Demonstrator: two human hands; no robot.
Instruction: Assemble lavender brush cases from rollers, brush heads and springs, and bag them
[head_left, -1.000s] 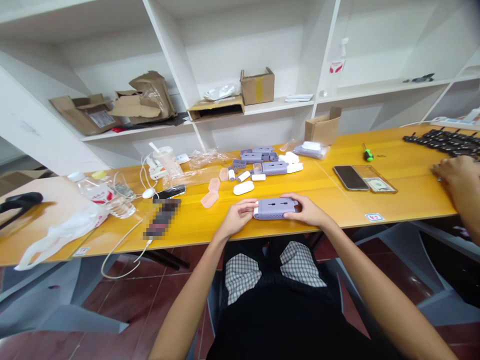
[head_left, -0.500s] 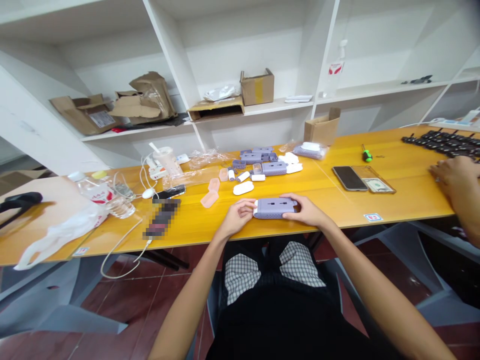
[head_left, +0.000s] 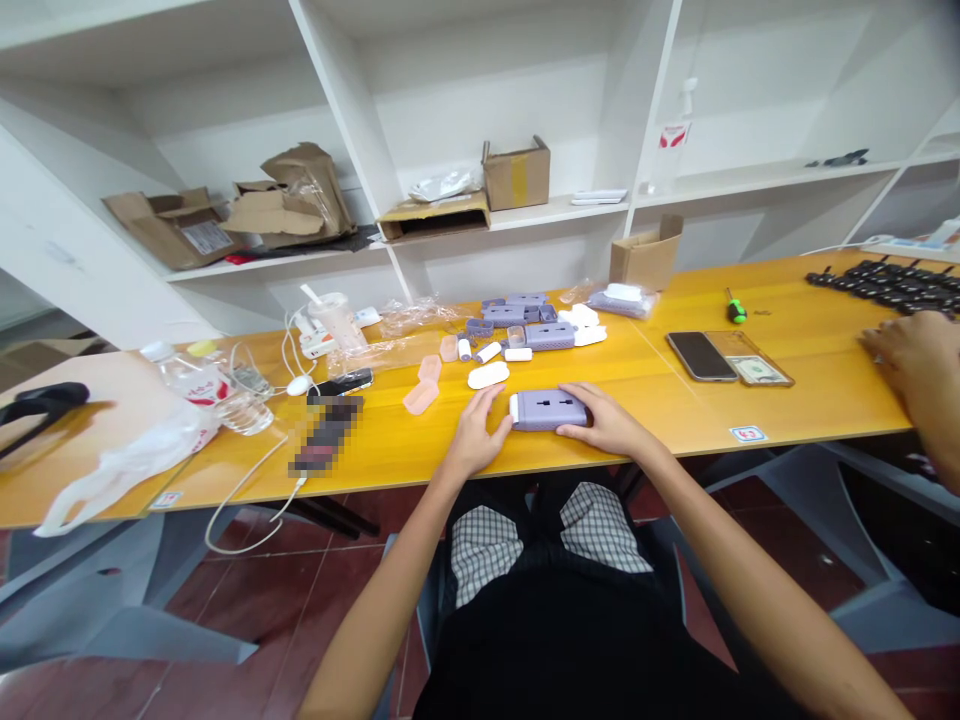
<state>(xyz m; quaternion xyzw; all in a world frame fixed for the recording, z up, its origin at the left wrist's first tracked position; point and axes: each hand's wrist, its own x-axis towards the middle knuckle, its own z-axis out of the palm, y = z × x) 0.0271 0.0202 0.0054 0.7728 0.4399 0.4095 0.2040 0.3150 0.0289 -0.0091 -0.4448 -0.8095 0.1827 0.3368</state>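
Note:
A purple plastic case (head_left: 550, 410) with two dark slots and a white left end lies on the table near its front edge. Round the right end of the case my right hand (head_left: 606, 425) is closed, thumb in front and fingers behind. My left hand (head_left: 478, 432) is open beside the white end, thumb and fingers apart; whether the thumb touches the case I cannot tell. Behind it lies a white oval piece (head_left: 488, 375). Small white cylindrical parts (head_left: 517, 355), more purple housings (head_left: 550, 336) and translucent orange covers (head_left: 424, 385) are spread further back.
To the left are a phone (head_left: 328, 437) on a cable, water bottles (head_left: 225, 390) and a drink cup (head_left: 341, 325). A phone (head_left: 701, 356) and a green screwdriver (head_left: 736, 310) lie on the right. Another person's hand (head_left: 919, 355) is at black parts (head_left: 892, 285).
My left hand has opened and drawn slightly away from the case's white end. The case's right end now looks covered or filled, where a dark gap showed before. My right hand stays on it.

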